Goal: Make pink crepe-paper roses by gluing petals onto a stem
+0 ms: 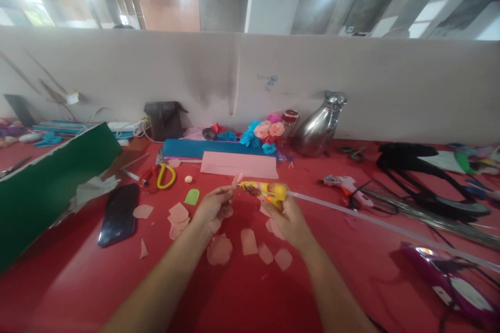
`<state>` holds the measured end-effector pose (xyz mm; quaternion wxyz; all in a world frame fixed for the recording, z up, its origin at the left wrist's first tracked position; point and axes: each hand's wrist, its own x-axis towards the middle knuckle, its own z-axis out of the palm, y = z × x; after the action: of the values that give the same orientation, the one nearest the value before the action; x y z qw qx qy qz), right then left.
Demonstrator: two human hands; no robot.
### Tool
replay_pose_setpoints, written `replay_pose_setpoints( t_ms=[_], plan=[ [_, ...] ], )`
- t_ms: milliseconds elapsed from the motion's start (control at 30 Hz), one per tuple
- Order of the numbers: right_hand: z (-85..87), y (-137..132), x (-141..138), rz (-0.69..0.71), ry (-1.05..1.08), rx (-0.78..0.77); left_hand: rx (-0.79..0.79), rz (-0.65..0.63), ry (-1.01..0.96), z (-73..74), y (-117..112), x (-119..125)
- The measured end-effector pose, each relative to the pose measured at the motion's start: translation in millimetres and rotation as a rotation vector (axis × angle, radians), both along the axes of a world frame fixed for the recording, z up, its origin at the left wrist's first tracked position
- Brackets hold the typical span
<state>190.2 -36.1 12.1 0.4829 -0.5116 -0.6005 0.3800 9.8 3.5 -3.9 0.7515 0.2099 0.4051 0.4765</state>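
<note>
My right hand (291,221) is wrapped round a yellow hot glue gun (269,191), with a long clear glue stick (332,204) running out of its back to the right. The gun's nozzle meets a small pink paper piece (237,179), pinched between the fingers of my left hand (214,208). Below both hands, cut pink paper petals (249,242) lie scattered on the red table (258,302). A green petal-shaped piece (191,197) and a small pale ball (188,179) lie left of my left hand.
Yellow-handled scissors (166,177) and a dark phone (119,214) lie left, beside a green board (58,187). Behind are pink paper (239,165), paper flowers (267,132) and a steel jug (321,125). A second glue gun (347,187) and a purple device (449,281) with cords lie right.
</note>
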Motion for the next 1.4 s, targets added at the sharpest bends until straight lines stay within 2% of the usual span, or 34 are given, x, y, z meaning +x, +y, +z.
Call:
replay_pose_setpoints(
  t_ms=[200,533,833,1400],
  plan=[
    [-0.3,-0.6,-0.5,-0.004,-0.021,0.000,0.018,0.006,0.044,4.2,-2.3,1.3],
    [2.7,-1.1,-2.3,-0.002,-0.026,0.000,0.050,-0.008,0.033,-2.5,-1.4,1.2],
    [0.3,-0.2,-0.2,-0.005,-0.021,-0.003,0.039,0.002,0.086,3.1,-2.3,0.9],
    [1.1,-0.7,0.7,-0.021,-0.037,-0.005,0.035,-0.006,0.100,-1.1,-1.0,0.6]
  ],
)
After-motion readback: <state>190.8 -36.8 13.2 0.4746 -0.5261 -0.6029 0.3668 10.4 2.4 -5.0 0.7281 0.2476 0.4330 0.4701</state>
